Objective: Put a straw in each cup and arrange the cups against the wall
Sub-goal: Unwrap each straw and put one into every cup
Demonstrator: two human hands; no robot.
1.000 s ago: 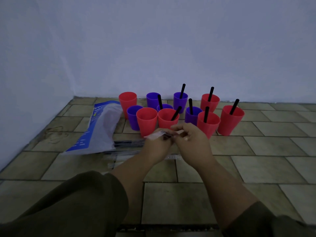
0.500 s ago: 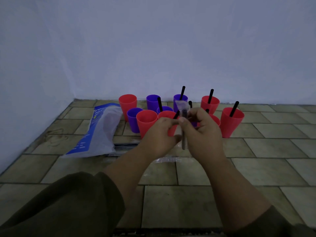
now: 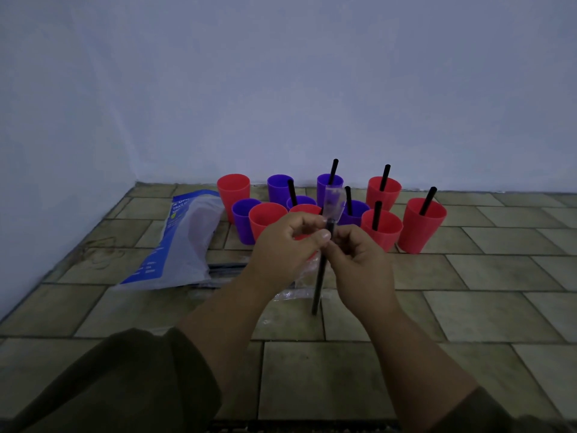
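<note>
Several red and purple cups stand on the tiled floor near the wall. Black straws lean in the cups to the right, such as the far-right red cup (image 3: 422, 225). The back-left red cup (image 3: 233, 190), the purple cup (image 3: 279, 189) beside it, the front purple cup (image 3: 246, 219) and a red cup (image 3: 266, 220) hold none. My left hand (image 3: 285, 245) and my right hand (image 3: 359, 254) pinch a black straw (image 3: 319, 284) held upright, its clear wrapper (image 3: 333, 201) sticking up above the fingers.
A blue-and-white plastic bag (image 3: 184, 242) lies on the floor to the left of the cups. Crumpled clear wrappers (image 3: 293, 293) and some wrapped straws (image 3: 228, 265) lie under my hands. The wall (image 3: 281, 89) meets a side wall at the left corner.
The straw went from lying flat between my hands to standing upright. Both hands rose, and the wrapper now sticks up off the straw's top end.
</note>
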